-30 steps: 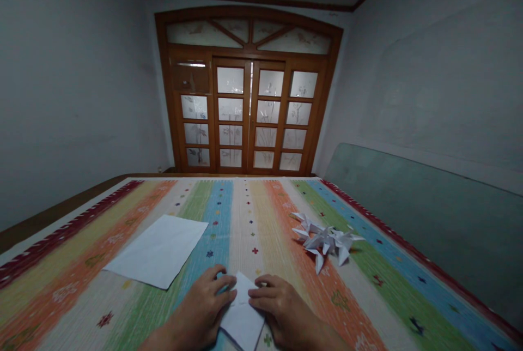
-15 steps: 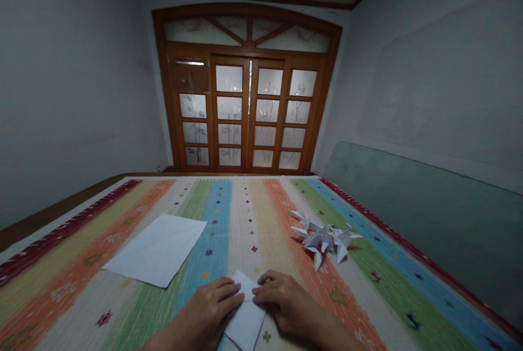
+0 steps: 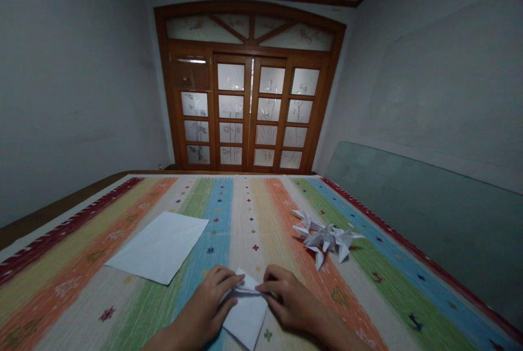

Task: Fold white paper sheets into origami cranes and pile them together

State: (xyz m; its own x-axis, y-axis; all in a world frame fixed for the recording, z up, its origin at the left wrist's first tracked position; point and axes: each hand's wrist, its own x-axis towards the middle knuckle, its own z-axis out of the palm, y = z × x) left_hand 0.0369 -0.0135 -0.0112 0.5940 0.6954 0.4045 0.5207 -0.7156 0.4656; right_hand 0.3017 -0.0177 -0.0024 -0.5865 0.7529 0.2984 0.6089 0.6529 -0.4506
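Note:
A folded white paper (image 3: 245, 321) lies on the striped tablecloth at the bottom centre, with a raised fold near its upper end. My left hand (image 3: 210, 304) pinches the paper's upper left side between thumb and fingers. On the opposite side, my right hand (image 3: 288, 299) has its fingertips closed on the right end of the fold. Flat on the cloth to the left is a white paper sheet (image 3: 161, 247). Several folded white paper pieces with pointed tips (image 3: 324, 236) sit in a cluster to the right, beyond my right hand.
The striped tablecloth (image 3: 241, 204) covers the table. A pale green panel (image 3: 408, 204) stands along the table's right side. Wooden doors with glass panes (image 3: 249, 111) are beyond the far edge, between pale walls.
The upper part of the folded paper has been lifted into a raised fold. My fingers have closed in on both sides of it. The view has shifted slightly.

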